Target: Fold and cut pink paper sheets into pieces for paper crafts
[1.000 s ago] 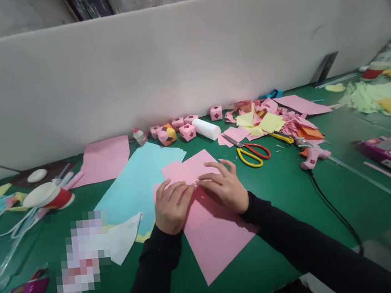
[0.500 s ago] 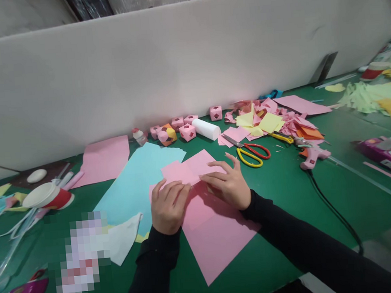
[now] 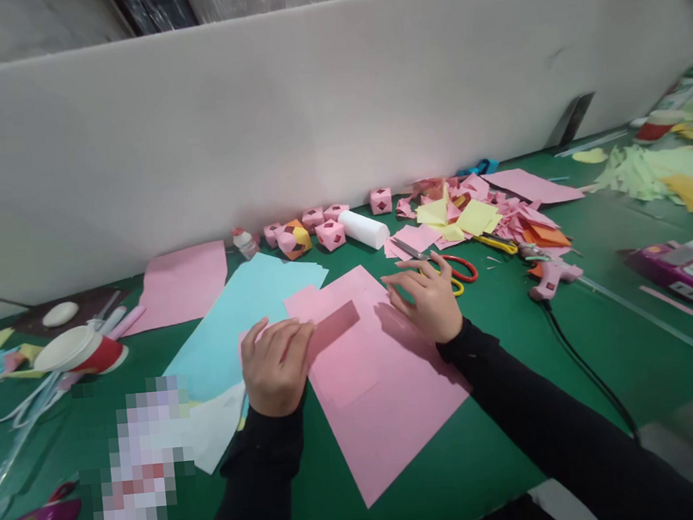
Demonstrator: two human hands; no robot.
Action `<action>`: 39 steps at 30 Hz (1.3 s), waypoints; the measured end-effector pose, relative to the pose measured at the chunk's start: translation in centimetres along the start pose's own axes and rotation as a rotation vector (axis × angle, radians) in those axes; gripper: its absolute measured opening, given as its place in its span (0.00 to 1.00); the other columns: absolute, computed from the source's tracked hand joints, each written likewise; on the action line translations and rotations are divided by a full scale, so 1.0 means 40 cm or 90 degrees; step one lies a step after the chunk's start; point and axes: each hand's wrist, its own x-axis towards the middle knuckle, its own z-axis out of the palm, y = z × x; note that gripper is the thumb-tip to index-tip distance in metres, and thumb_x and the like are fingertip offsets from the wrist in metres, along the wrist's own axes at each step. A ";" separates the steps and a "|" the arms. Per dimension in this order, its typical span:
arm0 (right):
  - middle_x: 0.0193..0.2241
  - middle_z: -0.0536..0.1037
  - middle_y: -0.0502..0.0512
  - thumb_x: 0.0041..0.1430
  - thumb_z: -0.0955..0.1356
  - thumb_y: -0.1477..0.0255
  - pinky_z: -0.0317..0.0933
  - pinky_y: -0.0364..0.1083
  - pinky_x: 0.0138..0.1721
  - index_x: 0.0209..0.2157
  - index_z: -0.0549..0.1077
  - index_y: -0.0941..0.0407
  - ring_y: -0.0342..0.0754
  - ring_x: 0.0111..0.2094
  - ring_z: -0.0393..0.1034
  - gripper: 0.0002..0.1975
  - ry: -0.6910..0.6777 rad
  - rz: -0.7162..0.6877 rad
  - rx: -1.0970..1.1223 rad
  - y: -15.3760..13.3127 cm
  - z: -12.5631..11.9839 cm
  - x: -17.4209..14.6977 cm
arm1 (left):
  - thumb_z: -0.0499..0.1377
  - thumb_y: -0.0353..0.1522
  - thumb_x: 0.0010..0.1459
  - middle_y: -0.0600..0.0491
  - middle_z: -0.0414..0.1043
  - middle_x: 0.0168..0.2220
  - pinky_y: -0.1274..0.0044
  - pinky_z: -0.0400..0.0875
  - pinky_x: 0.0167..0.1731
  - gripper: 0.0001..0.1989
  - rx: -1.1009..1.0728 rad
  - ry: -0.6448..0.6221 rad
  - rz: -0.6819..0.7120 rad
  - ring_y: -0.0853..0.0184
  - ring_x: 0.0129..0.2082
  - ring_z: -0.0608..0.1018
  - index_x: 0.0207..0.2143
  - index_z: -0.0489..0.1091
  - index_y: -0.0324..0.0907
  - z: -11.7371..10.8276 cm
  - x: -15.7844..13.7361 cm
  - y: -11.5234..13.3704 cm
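Observation:
Over the middle of the desk my left hand [image 3: 277, 369] is closed, its thumb and fingers pinching one end of a folded pink paper strip [image 3: 338, 325]. The strip points to the right, above a large pink paper sheet [image 3: 392, 442] lying on the desk. A smaller pink piece [image 3: 301, 299] shows just behind it. My right hand [image 3: 427, 297] hovers over the sheet's right edge with bent fingers apart and nothing in them. Just behind that hand lie scissors [image 3: 462, 268] with red and yellow handles, partly hidden by its fingers.
Blue paper sheets [image 3: 252, 288] lie to the left. Several folded pink paper cubes [image 3: 330, 235] and a white roll [image 3: 363, 229] line the partition [image 3: 286, 120]. Paper scraps [image 3: 476, 212] and a pink glue gun [image 3: 551, 274] with a cord sit right; a paper cup [image 3: 109, 355] stands left.
My right hand has let go of the pink paper and moved right. My left hand has shifted slightly left, still pinching the strip, which now shows in full.

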 end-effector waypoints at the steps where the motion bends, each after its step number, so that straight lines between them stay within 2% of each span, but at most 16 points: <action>1: 0.35 0.81 0.50 0.59 0.68 0.72 0.42 0.58 0.59 0.39 0.75 0.52 0.51 0.46 0.70 0.06 -0.006 -0.002 0.007 -0.006 -0.002 0.001 | 0.64 0.24 0.52 0.51 0.77 0.31 0.66 0.67 0.49 0.10 -0.005 -0.005 0.001 0.64 0.35 0.79 0.38 0.73 0.40 0.001 -0.001 0.002; 4: 0.43 0.80 0.52 0.59 0.68 0.68 0.42 0.58 0.59 0.45 0.74 0.50 0.53 0.51 0.67 0.11 -0.043 -0.051 0.041 -0.037 -0.003 -0.003 | 0.63 0.23 0.53 0.51 0.77 0.31 0.65 0.67 0.49 0.09 -0.036 -0.026 0.014 0.64 0.35 0.79 0.37 0.73 0.40 0.005 -0.002 0.012; 7: 0.36 0.81 0.48 0.61 0.67 0.69 0.40 0.57 0.60 0.39 0.76 0.49 0.50 0.50 0.68 0.06 -0.076 -0.101 0.090 -0.067 0.005 -0.014 | 0.62 0.23 0.54 0.51 0.78 0.31 0.64 0.67 0.48 0.08 -0.060 -0.047 0.025 0.63 0.36 0.79 0.37 0.73 0.40 0.007 -0.001 0.020; 10: 0.29 0.81 0.46 0.63 0.66 0.72 0.39 0.56 0.60 0.35 0.76 0.50 0.47 0.45 0.70 0.06 -0.082 -0.108 0.117 -0.082 0.012 -0.022 | 0.61 0.25 0.55 0.50 0.78 0.33 0.65 0.67 0.48 0.08 -0.066 -0.057 0.013 0.63 0.36 0.79 0.39 0.72 0.40 0.008 0.002 0.023; 14: 0.29 0.81 0.46 0.63 0.66 0.72 0.39 0.57 0.60 0.35 0.76 0.51 0.46 0.44 0.71 0.06 -0.072 -0.128 0.129 -0.095 0.014 -0.024 | 0.61 0.31 0.57 0.49 0.78 0.38 0.65 0.65 0.49 0.15 -0.084 -0.099 0.010 0.64 0.37 0.78 0.48 0.70 0.40 0.016 0.005 0.030; 17: 0.31 0.81 0.46 0.63 0.66 0.71 0.41 0.57 0.60 0.35 0.76 0.51 0.46 0.45 0.71 0.05 -0.084 -0.160 0.150 -0.102 0.016 -0.026 | 0.59 0.28 0.58 0.50 0.79 0.35 0.64 0.65 0.49 0.09 -0.112 -0.110 0.037 0.63 0.36 0.78 0.43 0.71 0.40 0.019 0.003 0.035; 22: 0.31 0.81 0.46 0.62 0.67 0.71 0.42 0.57 0.60 0.35 0.76 0.51 0.46 0.44 0.71 0.05 -0.077 -0.162 0.172 -0.088 0.014 -0.025 | 0.56 0.23 0.59 0.50 0.79 0.33 0.63 0.65 0.48 0.08 -0.113 -0.101 0.037 0.64 0.34 0.78 0.38 0.73 0.39 0.010 0.004 0.032; 32: 0.31 0.82 0.44 0.57 0.69 0.73 0.43 0.57 0.59 0.34 0.76 0.50 0.48 0.45 0.71 0.03 -0.067 -0.146 0.180 -0.041 -0.006 -0.007 | 0.58 0.24 0.58 0.52 0.79 0.32 0.64 0.65 0.48 0.07 -0.092 -0.102 0.023 0.64 0.32 0.78 0.37 0.74 0.41 -0.001 0.008 0.014; 39: 0.30 0.82 0.46 0.57 0.68 0.74 0.42 0.57 0.58 0.34 0.76 0.50 0.49 0.45 0.71 0.05 -0.084 -0.140 0.158 -0.036 -0.012 -0.003 | 0.56 0.24 0.59 0.53 0.79 0.33 0.64 0.64 0.49 0.09 -0.098 -0.112 0.025 0.65 0.33 0.78 0.38 0.74 0.42 -0.002 0.010 0.018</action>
